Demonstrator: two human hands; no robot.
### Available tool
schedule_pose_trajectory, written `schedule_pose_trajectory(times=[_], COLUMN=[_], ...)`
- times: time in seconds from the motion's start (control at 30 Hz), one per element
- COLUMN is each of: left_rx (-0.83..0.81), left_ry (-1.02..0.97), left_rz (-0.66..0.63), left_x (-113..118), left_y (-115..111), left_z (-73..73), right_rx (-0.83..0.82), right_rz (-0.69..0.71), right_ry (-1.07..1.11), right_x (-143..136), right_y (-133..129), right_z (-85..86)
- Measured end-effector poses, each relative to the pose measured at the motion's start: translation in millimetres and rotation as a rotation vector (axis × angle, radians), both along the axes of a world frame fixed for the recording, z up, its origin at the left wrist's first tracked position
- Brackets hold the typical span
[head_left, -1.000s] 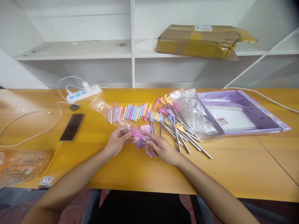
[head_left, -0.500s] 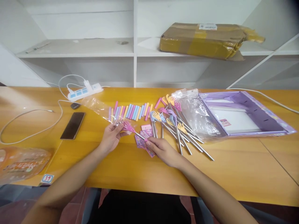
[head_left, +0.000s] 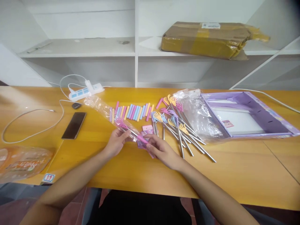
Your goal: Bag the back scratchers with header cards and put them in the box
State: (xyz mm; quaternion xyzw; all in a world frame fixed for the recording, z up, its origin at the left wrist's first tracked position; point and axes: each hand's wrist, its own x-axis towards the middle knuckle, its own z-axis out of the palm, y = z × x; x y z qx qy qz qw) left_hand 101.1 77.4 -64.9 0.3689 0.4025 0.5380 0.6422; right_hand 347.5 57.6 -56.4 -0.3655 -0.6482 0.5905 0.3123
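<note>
Scratcher [head_left: 134, 133] slid leftward: left hand [head_left: 116, 142] on shaft [head_left: 132, 132], right hand [head_left: 162, 150] on handle [head_left: 142, 139].

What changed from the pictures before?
The pink hand-shaped scratcher slid left and away, deeper into the clear plastic bag. The left hand moved from its head to its silver metal rod; the right hand holds its handle end. The black rectangular phone stayed put.

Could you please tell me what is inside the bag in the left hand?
A scratcher's pink head and metal rod show inside the bag; what the left hand covers there cannot be seen.
</note>
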Motion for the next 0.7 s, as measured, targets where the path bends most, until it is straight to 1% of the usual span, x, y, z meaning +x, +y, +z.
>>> schedule_pose_trajectory(times=[0.07,0.13,0.2,0.23,0.3,0.37,0.43,0.53,0.6,0.7], left_rx=[0.017,0.016,0.010,0.007,0.002,-0.005,0.007,0.051,0.066,0.094], left_ry=[-0.045,-0.085,-0.107,-0.102,-0.069,-0.022,0.031,0.113,0.147,0.209], left_rz=[0.087,0.144,0.162,0.144,0.062,-0.061,-0.185,-0.347,-0.405,-0.411], left_x=[-7,-12,-14,-13,-9,-3,3,10,12,10], left_y=[9,15,16,15,9,0,-10,-22,-26,-24], left_z=[4.4,8.2,10.6,11.0,10.1,6.8,2.1,-4.0,-5.5,-4.6], right_rx=[-0.056,-0.096,-0.121,-0.135,-0.164,-0.171,-0.121,0.017,0.096,0.219], right_rz=[-0.005,0.011,0.035,0.046,0.051,0.030,-0.008,-0.076,-0.102,-0.100], right_ry=[0.101,0.179,0.214,0.221,0.225,0.206,0.162,0.080,0.027,-0.036], right_x=[2,3,4,4,4,3,1,-2,-4,-6], right_y=[2,3,4,4,3,3,2,1,-2,-5], right_z=[2.0,3.9,4.3,3.6,1.0,-2.1,-4.2,-5.9,-8.5,-15.8])
